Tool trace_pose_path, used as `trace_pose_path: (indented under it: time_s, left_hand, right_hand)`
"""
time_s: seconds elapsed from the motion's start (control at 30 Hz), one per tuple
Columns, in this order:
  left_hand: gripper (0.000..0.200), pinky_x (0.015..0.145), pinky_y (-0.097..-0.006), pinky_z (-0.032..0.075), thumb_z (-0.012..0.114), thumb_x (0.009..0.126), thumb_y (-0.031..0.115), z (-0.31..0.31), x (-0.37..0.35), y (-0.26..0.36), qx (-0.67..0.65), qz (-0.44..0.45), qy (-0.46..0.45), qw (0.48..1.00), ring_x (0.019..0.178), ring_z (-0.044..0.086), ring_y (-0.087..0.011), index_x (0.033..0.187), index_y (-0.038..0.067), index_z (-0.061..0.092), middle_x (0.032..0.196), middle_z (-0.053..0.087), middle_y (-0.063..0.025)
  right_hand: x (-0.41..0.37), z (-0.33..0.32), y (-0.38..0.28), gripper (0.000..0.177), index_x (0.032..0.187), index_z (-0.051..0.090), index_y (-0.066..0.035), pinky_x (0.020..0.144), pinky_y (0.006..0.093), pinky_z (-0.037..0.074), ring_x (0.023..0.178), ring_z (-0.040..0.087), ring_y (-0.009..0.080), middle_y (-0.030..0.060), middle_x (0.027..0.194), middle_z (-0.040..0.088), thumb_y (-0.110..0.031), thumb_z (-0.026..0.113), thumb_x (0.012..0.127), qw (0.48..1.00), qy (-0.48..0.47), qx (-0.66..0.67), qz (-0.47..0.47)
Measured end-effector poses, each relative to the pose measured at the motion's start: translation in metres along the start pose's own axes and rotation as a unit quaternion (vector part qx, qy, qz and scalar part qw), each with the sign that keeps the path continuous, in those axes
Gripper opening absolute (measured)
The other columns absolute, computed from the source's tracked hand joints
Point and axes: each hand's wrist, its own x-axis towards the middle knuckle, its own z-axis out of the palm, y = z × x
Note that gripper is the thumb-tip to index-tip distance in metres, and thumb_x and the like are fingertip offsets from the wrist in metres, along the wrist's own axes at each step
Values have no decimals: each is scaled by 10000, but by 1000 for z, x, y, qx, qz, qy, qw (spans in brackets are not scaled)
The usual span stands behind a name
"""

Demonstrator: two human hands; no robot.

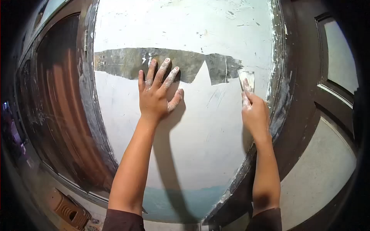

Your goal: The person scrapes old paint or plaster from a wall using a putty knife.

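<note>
My left hand [157, 92] lies spread on the wall, its fingers dusted with white. Those fingertips reach onto a bare grey band [185, 63] that runs across the white-coated wall [200, 134]. In my right hand [254, 109] I grip a putty knife [247, 79], its blade pointing up and smeared with white paste. The blade is against or very near the wall, just past the band's right end. My fingers hide the knife's handle. One pointed white patch juts up into the grey band between my hands.
A dark wooden door [59, 100] stands left of the wall, and a brown panelled door [300, 96] is on the right. At lower left, a brown plastic stool [69, 210] rests on the floor. Blue-green paint shows along the wall's bottom.
</note>
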Motion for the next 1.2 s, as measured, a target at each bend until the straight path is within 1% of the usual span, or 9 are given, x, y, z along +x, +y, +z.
trace_pose_path:
  time_s: [0.17, 0.37, 0.43, 0.57, 0.63, 0.8, 0.9, 1.1, 1.2]
  left_hand:
    - [578, 1269, -559, 139, 696, 887, 398, -1, -2, -1, -3, 1, -7, 1000, 1563, 316, -300, 1447, 266, 634, 1627, 463, -3]
    - [584, 1266, -561, 144, 691, 891, 395, -2, -1, 1, 3, -2, -15, 1000, 1565, 307, -308, 1457, 266, 625, 1632, 456, -6]
    - [589, 1263, -563, 153, 688, 894, 389, -3, -3, 4, 12, -10, -15, 1000, 1568, 302, -308, 1466, 267, 617, 1636, 451, -3]
    - [587, 1268, -554, 137, 684, 908, 398, -4, -2, 4, 8, -10, -21, 1000, 1574, 287, -302, 1475, 264, 609, 1647, 436, 2]
    - [583, 1270, -550, 130, 681, 915, 402, -3, -4, 4, 19, -13, -27, 999, 1576, 283, -301, 1476, 265, 609, 1650, 431, 1]
    - [592, 1264, -553, 144, 685, 918, 407, -2, -3, 4, 21, -9, -19, 1000, 1576, 280, -301, 1486, 266, 596, 1651, 428, -8]
    - [592, 1262, -558, 147, 680, 926, 407, -2, -4, 2, 22, 1, -20, 1000, 1577, 277, -304, 1493, 263, 587, 1650, 425, -14]
    - [601, 1266, -562, 124, 673, 931, 388, 0, -6, 3, 21, 6, -9, 1000, 1579, 272, -305, 1508, 258, 568, 1643, 432, -28]
    - [608, 1269, -559, 119, 676, 924, 380, -1, -6, 5, 25, -6, -26, 999, 1580, 265, -303, 1511, 262, 567, 1648, 423, -29]
  right_hand:
    - [1, 0, 3, 381, 1228, 736, -46, 867, 496, 543, 992, 683, 485, 286, 1055, 714, -56, 601, 872, 998, 45, 33, -33]
    - [9, -9, -4, 324, 1222, 730, -29, 878, 491, 538, 1002, 690, 471, 270, 1071, 728, -125, 589, 947, 999, 22, 32, -13]
    - [8, -13, -9, 339, 1233, 728, -35, 883, 493, 538, 1018, 688, 468, 263, 1088, 731, -116, 584, 938, 1000, -5, 19, 10]
    - [13, -5, 0, 399, 1246, 726, -37, 894, 503, 538, 1041, 679, 469, 285, 1083, 719, -89, 582, 878, 999, 25, 35, -34]
    - [10, -8, -5, 435, 1244, 727, -37, 899, 513, 534, 1019, 680, 482, 297, 1073, 714, -74, 585, 835, 999, 0, 37, 10]
    - [13, -5, -10, 404, 1222, 731, -31, 888, 518, 534, 998, 681, 492, 297, 1048, 717, -73, 565, 856, 998, 32, 50, -26]
    - [12, -8, -21, 382, 1214, 732, -23, 900, 518, 529, 1015, 679, 492, 297, 1064, 717, -73, 571, 871, 999, 13, 33, 18]
    - [6, -13, -16, 309, 1188, 727, -4, 875, 533, 526, 1007, 677, 491, 305, 1034, 709, -104, 561, 947, 999, 8, 43, -25]
    - [14, -17, -22, 335, 1227, 716, -7, 880, 526, 527, 1014, 672, 496, 310, 1044, 706, -94, 554, 947, 999, -1, 37, -21]
